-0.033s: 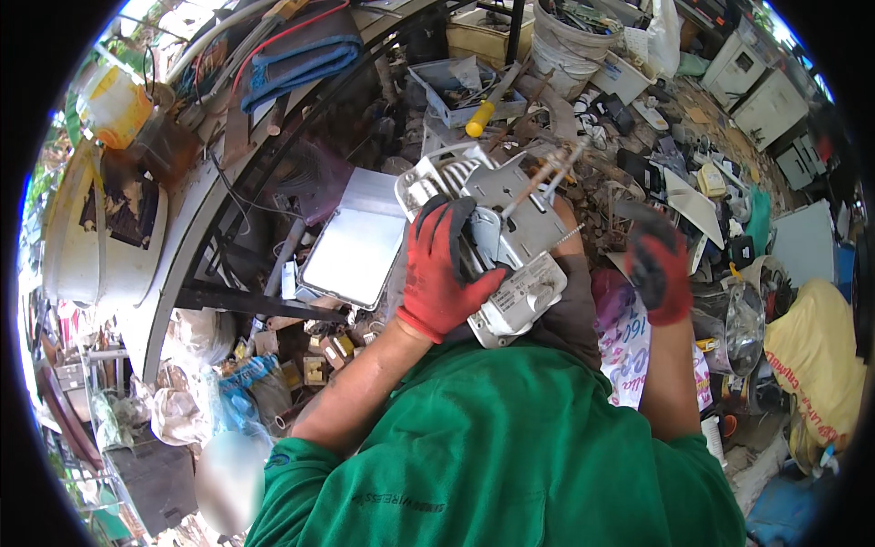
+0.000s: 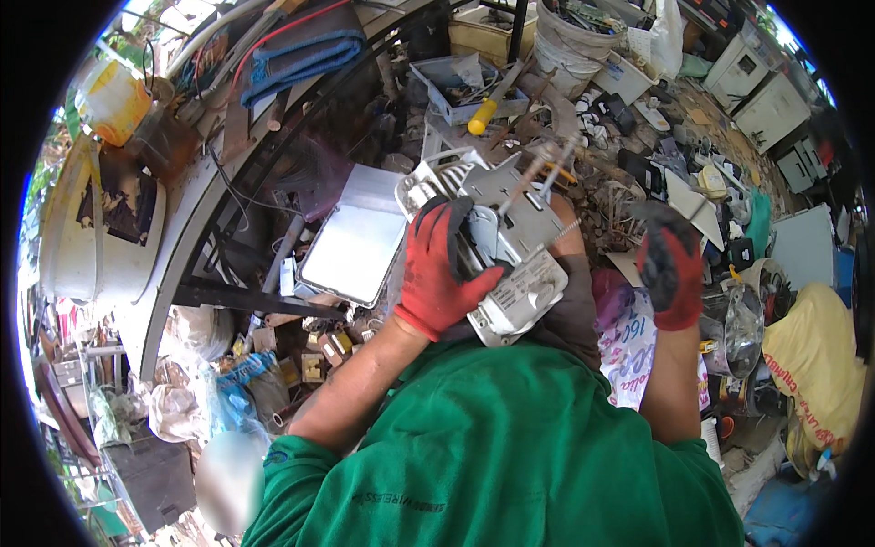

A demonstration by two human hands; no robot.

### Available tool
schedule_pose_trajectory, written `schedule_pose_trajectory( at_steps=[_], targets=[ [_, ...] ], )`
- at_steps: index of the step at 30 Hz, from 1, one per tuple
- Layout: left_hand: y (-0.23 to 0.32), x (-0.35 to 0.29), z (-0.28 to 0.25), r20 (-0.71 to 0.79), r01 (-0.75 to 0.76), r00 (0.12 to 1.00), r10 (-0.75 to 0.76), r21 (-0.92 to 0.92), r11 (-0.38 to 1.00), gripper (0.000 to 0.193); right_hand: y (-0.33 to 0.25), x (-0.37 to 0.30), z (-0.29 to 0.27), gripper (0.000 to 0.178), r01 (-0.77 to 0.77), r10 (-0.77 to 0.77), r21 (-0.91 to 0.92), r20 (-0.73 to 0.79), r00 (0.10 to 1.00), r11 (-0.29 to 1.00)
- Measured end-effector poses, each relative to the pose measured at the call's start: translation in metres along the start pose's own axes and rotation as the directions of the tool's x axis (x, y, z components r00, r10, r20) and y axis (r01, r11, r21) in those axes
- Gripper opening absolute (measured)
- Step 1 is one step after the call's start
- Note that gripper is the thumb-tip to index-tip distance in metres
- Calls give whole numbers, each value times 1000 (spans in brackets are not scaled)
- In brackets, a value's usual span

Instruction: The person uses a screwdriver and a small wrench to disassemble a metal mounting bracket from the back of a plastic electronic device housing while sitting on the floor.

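My left hand (image 2: 442, 264), in a red and black glove, wraps round a white metal device with cooling fins (image 2: 521, 305) resting over my lap. A slotted grey metal bracket (image 2: 515, 196) is fixed on top of it. Long bolts (image 2: 525, 186) stick out from the bracket's far right side; their ends look blurred. My right hand (image 2: 670, 269), gloved alike, is raised to the right, apart from the device. Its fingers are loosely bent and apart, and nothing shows in them.
An open white box-like cover (image 2: 354, 253) lies left of the device. Beyond are a yellow-handled tool (image 2: 483, 117), a grey tray (image 2: 437, 77) and a white bucket (image 2: 570, 55). Scrap litters the floor at right, near a yellow sack (image 2: 816, 365). A table edge (image 2: 205, 214) curves along the left.
My right hand has shifted slightly to the right and looks sharper. The bolt ends have moved a little; an orange thing now shows behind them. My left hand keeps its hold.
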State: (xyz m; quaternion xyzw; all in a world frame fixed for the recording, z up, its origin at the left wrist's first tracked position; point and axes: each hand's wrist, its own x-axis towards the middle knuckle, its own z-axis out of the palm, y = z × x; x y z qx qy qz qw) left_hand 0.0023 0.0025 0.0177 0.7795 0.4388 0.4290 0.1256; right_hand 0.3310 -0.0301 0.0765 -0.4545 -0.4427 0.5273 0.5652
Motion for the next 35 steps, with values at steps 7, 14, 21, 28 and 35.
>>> schedule_pose_trajectory(
  at_steps=[7,14,21,28,35],
  targets=[
    [-30,-7,-13,190,84,977,-92,50,995,75,24,66,126,27,463,-522,-466,3,853,754],
    [-102,55,-16,160,214,974,-160,-421,881,41,78,70,165,29,373,-275,-682,253,928,630],
    [-130,160,13,949,156,316,1,-53,986,51,66,80,188,40,382,-135,-542,440,888,749],
    [-142,184,72,998,-244,-29,56,-61,968,47,98,47,213,50,426,-331,-811,305,893,400],
    [-79,169,50,978,-595,-210,-8,-121,795,50,117,27,197,50,400,-320,-776,267,909,488]
  ],
)
